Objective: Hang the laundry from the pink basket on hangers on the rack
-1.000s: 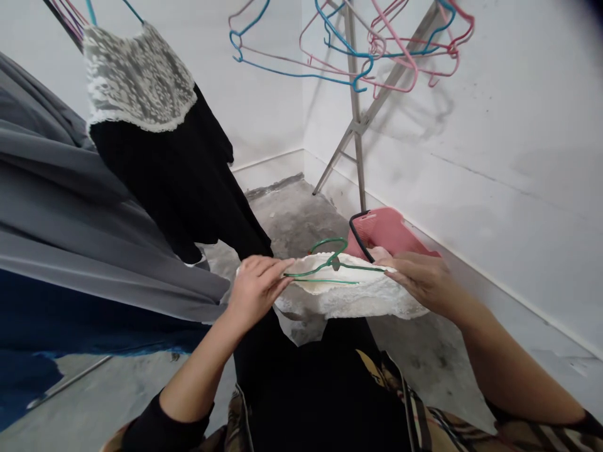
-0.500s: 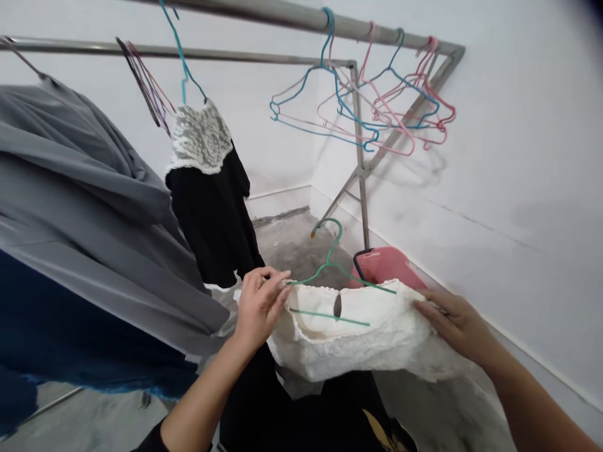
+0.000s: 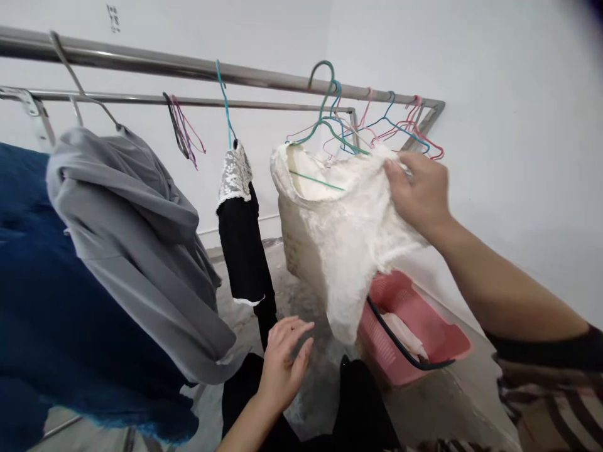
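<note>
White lace garment (image 3: 339, 238) | right hand (image 3: 414, 188): grip clamped on its upper edge, 1 o'clock | left hand (image 3: 285, 370): grip apart, empty, 6 o'clock | green wire hanger (image 3: 315, 181): inside the neck, hook at steel rail (image 3: 188, 70), 12 o'clock | risk: lace hangs lopsided, so releasing could slide it into pink plastic basket (image 3: 414, 301), 4 o'clock

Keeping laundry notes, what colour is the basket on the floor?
The basket is pink with black trim; it shows best in the head view.

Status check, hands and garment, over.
Right hand gripping white lace garment, hung on green wire hanger. Left hand open, free. Pink basket below.
</note>
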A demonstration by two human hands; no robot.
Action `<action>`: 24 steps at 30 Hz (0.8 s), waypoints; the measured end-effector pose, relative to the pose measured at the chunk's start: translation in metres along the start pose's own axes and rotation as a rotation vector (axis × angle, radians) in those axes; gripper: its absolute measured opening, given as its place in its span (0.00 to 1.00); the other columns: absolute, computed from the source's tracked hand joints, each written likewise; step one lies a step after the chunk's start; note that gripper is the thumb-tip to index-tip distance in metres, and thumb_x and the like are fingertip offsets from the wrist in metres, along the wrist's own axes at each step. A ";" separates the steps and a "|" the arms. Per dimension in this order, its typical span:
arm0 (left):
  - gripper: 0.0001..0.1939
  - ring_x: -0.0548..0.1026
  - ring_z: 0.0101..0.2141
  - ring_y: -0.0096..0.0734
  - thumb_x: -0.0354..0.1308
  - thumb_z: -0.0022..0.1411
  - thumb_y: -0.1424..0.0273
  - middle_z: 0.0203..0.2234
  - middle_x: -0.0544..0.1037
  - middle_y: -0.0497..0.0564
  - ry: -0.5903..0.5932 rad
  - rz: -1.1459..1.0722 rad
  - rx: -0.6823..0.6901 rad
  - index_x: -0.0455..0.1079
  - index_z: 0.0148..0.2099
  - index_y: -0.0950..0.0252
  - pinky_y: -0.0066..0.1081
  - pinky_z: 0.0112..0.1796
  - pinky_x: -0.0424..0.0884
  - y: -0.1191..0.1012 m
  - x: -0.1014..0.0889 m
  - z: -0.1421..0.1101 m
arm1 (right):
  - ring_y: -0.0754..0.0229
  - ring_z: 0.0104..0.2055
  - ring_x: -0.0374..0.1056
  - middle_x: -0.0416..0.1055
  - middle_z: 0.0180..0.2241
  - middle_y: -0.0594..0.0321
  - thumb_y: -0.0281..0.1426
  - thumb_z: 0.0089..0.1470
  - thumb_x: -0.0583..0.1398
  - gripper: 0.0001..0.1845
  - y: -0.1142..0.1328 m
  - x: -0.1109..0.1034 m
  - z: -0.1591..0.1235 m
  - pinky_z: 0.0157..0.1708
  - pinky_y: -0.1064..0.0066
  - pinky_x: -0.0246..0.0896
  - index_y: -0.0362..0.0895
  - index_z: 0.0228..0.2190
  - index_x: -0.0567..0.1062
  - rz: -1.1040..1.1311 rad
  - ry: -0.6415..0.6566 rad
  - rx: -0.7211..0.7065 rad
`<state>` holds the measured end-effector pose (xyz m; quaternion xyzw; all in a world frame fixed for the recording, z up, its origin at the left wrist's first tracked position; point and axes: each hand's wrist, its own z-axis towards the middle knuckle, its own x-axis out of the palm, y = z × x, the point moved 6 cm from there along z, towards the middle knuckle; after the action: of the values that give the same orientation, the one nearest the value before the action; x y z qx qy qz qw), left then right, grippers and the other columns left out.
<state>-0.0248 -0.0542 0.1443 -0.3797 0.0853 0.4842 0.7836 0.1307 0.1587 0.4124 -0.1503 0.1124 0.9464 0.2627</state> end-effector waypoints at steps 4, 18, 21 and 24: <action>0.12 0.77 0.44 0.41 0.56 0.62 0.71 0.38 0.81 0.54 -0.030 -0.011 -0.035 0.75 0.47 0.57 0.43 0.44 0.76 0.007 -0.010 -0.003 | 0.53 0.46 0.70 0.72 0.34 0.57 0.48 0.64 0.47 0.27 0.002 0.059 0.060 0.51 0.60 0.60 0.38 0.36 0.72 0.037 -0.033 0.002; 0.11 0.77 0.43 0.40 0.57 0.62 0.72 0.37 0.81 0.52 0.055 -0.036 -0.063 0.74 0.46 0.57 0.42 0.43 0.76 0.024 0.007 -0.007 | 0.50 0.59 0.61 0.67 0.54 0.54 0.49 0.64 0.46 0.29 0.001 0.146 0.012 0.60 0.53 0.56 0.44 0.57 0.61 0.209 0.210 -0.016; 0.11 0.76 0.44 0.39 0.57 0.62 0.72 0.38 0.80 0.52 0.115 -0.044 -0.079 0.74 0.46 0.58 0.42 0.45 0.74 0.028 0.019 -0.007 | 0.50 0.60 0.60 0.65 0.56 0.54 0.49 0.63 0.48 0.31 -0.014 0.136 -0.033 0.60 0.52 0.55 0.44 0.60 0.58 0.221 0.354 0.016; 0.10 0.76 0.45 0.38 0.57 0.62 0.72 0.38 0.80 0.53 0.169 -0.050 -0.091 0.74 0.46 0.60 0.42 0.45 0.74 0.035 0.034 -0.009 | 0.54 0.52 0.67 0.70 0.50 0.55 0.44 0.62 0.51 0.29 -0.053 0.128 -0.104 0.54 0.58 0.61 0.43 0.59 0.62 0.286 0.574 0.051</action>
<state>-0.0338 -0.0279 0.1031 -0.4564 0.1197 0.4339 0.7676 0.0778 0.2323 0.2647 -0.3872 0.2256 0.8896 0.0882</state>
